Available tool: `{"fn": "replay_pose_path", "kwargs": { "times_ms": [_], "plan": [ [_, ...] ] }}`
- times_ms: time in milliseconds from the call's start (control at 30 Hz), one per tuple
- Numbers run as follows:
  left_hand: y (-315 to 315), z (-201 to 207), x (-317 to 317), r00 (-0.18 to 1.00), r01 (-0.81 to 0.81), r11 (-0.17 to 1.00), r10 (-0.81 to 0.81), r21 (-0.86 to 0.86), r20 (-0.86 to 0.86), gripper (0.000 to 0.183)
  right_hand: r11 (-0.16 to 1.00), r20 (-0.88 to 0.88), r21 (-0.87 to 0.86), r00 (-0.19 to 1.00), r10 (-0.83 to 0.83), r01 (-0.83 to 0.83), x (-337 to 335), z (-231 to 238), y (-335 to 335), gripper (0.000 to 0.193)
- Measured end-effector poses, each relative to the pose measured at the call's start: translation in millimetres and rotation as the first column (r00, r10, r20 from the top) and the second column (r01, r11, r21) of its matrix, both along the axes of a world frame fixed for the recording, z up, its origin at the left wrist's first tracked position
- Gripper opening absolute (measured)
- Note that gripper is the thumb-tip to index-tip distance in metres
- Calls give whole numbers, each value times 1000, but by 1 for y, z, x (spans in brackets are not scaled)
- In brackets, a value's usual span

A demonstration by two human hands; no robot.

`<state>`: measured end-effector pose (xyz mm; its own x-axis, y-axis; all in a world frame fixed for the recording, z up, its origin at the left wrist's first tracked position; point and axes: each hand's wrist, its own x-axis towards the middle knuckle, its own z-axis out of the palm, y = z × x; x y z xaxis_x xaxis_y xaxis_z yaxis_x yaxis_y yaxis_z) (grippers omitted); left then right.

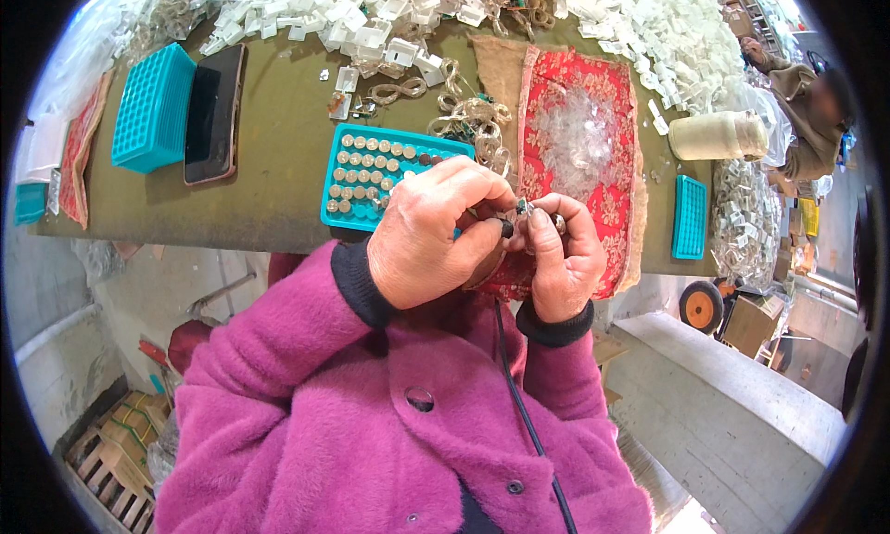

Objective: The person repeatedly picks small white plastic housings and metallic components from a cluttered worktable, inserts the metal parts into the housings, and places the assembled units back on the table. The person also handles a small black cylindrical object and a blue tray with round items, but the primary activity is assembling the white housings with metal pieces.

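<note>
My left hand (434,228) and my right hand (564,260) meet at chest height over the table's near edge. The left fingers are closed, with a small dark round piece (506,228) at their tips. In the right thumb and fingers is pinched a tiny part with green and metal on it (523,206); its kind is too small to make out. Fingers partly hide both pieces. Just beyond the left hand lies a teal tray (329,193), holding rows of silver button-like discs (362,175), a few of them darker. Under the right hand is a red floral cloth pad (549,82).
White plastic housings (362,19) and coiled clear wires (477,117) are heaped along the far side. To the left stand stacked teal trays (153,108) beside a phone (215,112). A cream jar (718,135) and another teal tray (689,217) are at the right. A person (807,108) sits far right.
</note>
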<state>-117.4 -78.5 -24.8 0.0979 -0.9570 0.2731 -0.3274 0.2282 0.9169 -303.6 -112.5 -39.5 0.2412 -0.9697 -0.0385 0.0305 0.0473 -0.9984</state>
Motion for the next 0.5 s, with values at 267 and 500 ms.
{"fn": "replay_pose_path", "kwargs": {
  "times_ms": [267, 500],
  "plan": [
    [-1, 1, -2, 993, -4, 989, 21, -145, 113, 20, 867, -300, -453, 951, 72, -208, -3, 3, -14, 22],
    [-3, 0, 3, 998, 33, 999, -34, 6, 49, 32, 954, 450, 231, 890, 70, -192, -3, -2, -6, 21]
  ]
}}
